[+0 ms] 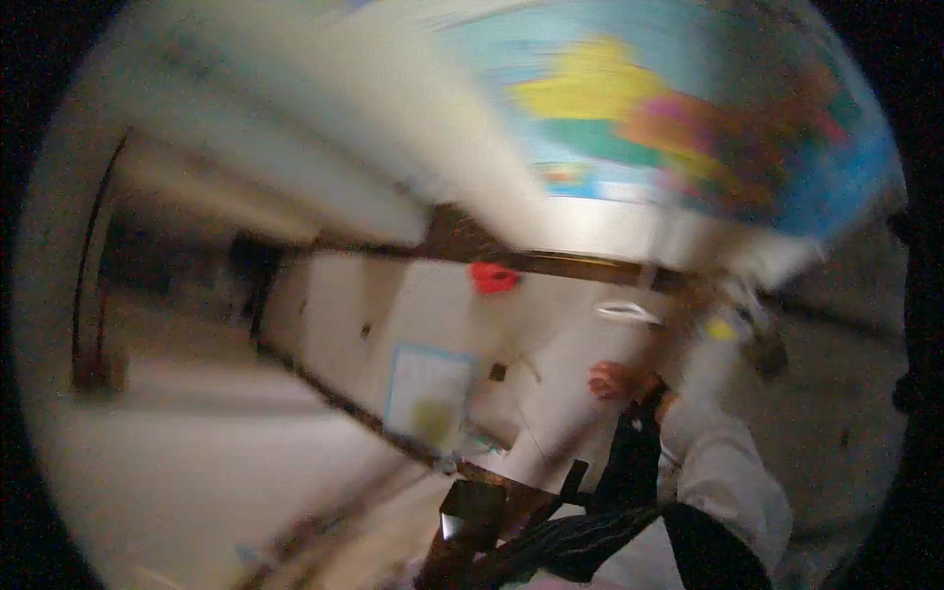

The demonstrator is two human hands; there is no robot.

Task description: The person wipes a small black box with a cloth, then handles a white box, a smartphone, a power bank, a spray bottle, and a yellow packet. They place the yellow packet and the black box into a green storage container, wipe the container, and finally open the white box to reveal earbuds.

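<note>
The whole picture is smeared by motion. My right hand [610, 382], at the end of a white sleeve [733, 467], hangs over the right part of a pale tabletop [339, 295]. Its fingers look bent, but the blur hides whether they hold anything. Nearest to it, farther back on the table, lies a small white oval thing [629, 312]. A blue-edged sheet [430, 393] lies left of the hand, with a small dark square thing [498, 372] between them. A red thing [494, 277] sits near the far edge. My left hand is out of sight.
A colourful map [629, 108] hangs beyond the table. Blurred items [737, 320] cluster at the table's right end. A dark boxy object [474, 511] stands at the near edge, close to my body and its black strap [629, 452]. Pale floor [197, 462] shows on the left.
</note>
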